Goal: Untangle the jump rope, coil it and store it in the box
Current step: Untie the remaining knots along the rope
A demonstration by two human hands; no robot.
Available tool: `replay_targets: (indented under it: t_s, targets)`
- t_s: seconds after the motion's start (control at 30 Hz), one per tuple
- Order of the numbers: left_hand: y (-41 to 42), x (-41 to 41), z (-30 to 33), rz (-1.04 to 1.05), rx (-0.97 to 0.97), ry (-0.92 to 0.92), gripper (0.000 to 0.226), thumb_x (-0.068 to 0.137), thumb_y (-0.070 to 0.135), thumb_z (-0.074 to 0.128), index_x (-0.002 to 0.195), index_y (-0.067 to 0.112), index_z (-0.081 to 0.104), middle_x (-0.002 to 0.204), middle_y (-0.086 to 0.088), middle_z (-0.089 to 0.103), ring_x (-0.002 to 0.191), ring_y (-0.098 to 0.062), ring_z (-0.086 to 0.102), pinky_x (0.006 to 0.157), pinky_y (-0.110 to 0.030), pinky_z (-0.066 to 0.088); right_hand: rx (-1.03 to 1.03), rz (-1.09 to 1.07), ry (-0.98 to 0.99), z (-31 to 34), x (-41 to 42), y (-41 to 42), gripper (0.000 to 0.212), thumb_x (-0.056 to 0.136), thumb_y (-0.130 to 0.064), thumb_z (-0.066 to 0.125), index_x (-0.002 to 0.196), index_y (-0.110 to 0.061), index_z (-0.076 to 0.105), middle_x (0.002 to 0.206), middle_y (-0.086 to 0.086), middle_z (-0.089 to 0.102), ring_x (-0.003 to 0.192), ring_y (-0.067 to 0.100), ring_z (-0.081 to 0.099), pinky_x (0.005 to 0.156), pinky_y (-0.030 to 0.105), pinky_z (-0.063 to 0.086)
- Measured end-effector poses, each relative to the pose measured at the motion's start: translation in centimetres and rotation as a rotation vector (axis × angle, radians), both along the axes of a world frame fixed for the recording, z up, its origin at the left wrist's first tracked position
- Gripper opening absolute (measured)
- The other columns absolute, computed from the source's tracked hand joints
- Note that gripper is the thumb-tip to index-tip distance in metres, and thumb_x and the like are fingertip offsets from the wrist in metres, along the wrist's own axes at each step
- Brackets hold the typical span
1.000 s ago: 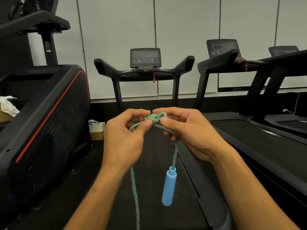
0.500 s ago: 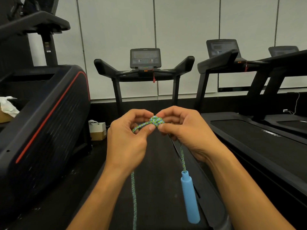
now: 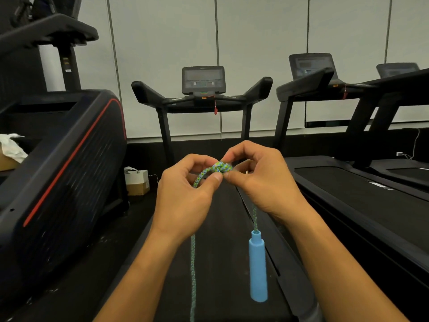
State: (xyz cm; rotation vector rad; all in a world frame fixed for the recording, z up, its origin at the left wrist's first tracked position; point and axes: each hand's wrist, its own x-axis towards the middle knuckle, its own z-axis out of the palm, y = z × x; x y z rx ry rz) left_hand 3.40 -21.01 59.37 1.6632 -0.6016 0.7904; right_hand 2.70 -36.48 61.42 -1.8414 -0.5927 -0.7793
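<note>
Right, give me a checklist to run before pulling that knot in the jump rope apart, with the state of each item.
1. Left hand pinches the braided green-and-blue jump rope beside the knot: ok.
2. Right hand pinches the tight green-and-blue knot: ok.
3. Knot loosened enough to pull through: not ok, it looks tightly bunched.
4. Light blue plastic handle hangs free below the right hand, touching nothing: ok.
5. Long rope strand below the left hand runs out of view; free of snags: cannot tell.
6. Storage box within reach: cannot tell; the small cardboard box on the floor may not be it.
</note>
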Motion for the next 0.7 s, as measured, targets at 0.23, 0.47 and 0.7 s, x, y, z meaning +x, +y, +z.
replay_targets:
  t_s: [0.23,0.47,0.7]
  targets:
    - [0.1,0.3,-0.1,0.064,0.028,-0.043,0.012,0.091,0.015,0.072,0.096,0.025,0.075,0.098,0.005,0.074,0.095,-0.010,0.071,0.086,-0.036,0.058,-0.098,-0.111,-0.127,-0.3,0.5,0.2,0.021,0.079,-0.009,0.080,0.086,-0.023,0.066,0.090,-0.010,0.065,0.082,0.008,0.067,0.070,0.022,0.054]
    - [0.6,1.1,-0.3,0.054,0.004,0.115,0.017,0.100,0.019,0.058,0.091,0.022,0.072,0.086,0.001,0.074,0.084,-0.013,0.069,0.076,-0.034,0.055,-0.140,0.002,0.000,-0.3,-0.1,0.3,0.018,0.082,-0.007,0.077,0.093,-0.019,0.070,0.083,-0.003,0.073,0.072,0.011,0.074,0.071,0.032,0.062]
    - [0.3,0.7,0.1,-0.175,-0.109,0.360,0.028,0.103,0.017,0.051,0.083,0.016,0.069,0.076,-0.001,0.071,0.070,-0.008,0.064,0.063,-0.026,0.047,-0.120,0.173,0.107,-0.1,-0.3,-0.4,0.017,0.085,0.001,0.072,0.093,-0.011,0.064,0.091,0.006,0.068,0.075,0.023,0.075,0.069,0.036,0.063]
